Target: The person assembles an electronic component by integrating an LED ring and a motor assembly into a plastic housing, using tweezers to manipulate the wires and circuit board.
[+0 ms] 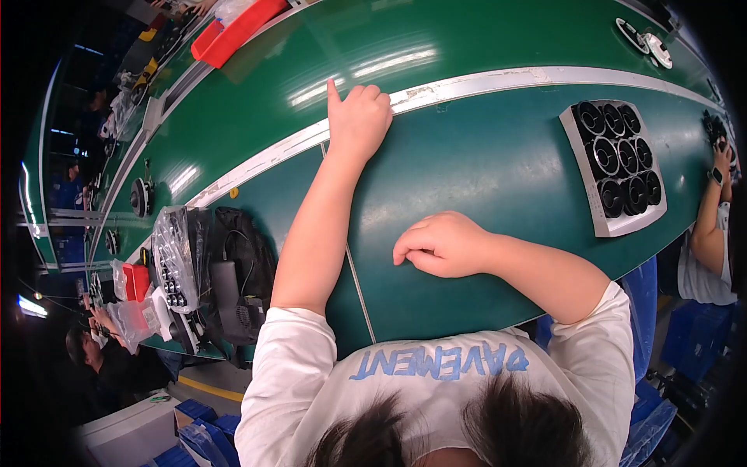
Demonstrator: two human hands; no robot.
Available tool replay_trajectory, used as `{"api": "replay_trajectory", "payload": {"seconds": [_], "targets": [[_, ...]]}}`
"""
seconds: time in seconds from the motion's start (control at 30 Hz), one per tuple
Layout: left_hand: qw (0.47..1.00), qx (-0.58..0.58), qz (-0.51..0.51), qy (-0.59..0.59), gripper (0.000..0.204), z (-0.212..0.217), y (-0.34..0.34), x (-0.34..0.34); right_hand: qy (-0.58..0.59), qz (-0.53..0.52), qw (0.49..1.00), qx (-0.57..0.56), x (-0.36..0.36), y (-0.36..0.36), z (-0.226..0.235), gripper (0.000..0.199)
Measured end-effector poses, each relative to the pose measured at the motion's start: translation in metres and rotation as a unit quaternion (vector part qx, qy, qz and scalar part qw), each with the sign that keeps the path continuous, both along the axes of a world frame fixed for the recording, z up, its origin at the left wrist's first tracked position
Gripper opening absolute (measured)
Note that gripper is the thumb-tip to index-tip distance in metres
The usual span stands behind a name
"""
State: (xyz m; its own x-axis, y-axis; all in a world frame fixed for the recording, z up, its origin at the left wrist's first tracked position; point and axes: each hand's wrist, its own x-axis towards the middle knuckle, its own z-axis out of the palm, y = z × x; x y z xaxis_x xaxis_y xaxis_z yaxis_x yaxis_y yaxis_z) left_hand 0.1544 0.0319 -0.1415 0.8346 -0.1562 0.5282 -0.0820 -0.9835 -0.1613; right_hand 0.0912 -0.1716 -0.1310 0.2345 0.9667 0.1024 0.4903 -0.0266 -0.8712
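Note:
My left hand [359, 123] rests on the pale metal rail [443, 91] between the table and the green conveyor belt. One finger points forward, apart from the others, which bend down. Nothing shows in that hand. Close to my body, my right hand [445, 245] lies on the green tabletop [436, 171], its fingers curled together and the thumb tucked in. I see no object in it. Right of both hands, a light grey tray [599, 187] holds several round black ring-shaped parts [606, 156] in rows.
Left of my arm stand a black bag [241, 272] and plastic-wrapped parts [177, 249]. A red bin [233, 33] lies across the belt [257, 117]. Round parts [142, 197] sit on the belt. White parts [657, 50] lie far right. One co-worker's arm [706, 226] is at the right, another person [117, 358] at the left.

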Motion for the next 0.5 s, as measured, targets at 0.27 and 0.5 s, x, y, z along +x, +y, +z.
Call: {"api": "replay_trajectory", "payload": {"seconds": [0.27, 0.5], "targets": [[1.000, -0.006, 0.007, 0.004, 0.006, -0.0003, 0.0005, 0.0007, -0.001, -0.004, 1.000, 0.009, -0.0003, 0.0001, -0.0012, 0.016], [1.000, 0.008, 0.022, -0.003, 0.005, 0.0008, 0.0006, 0.0001, 0.002, -0.004, 1.000, 0.008, -0.0007, -0.0001, -0.0002, 0.015]]}}
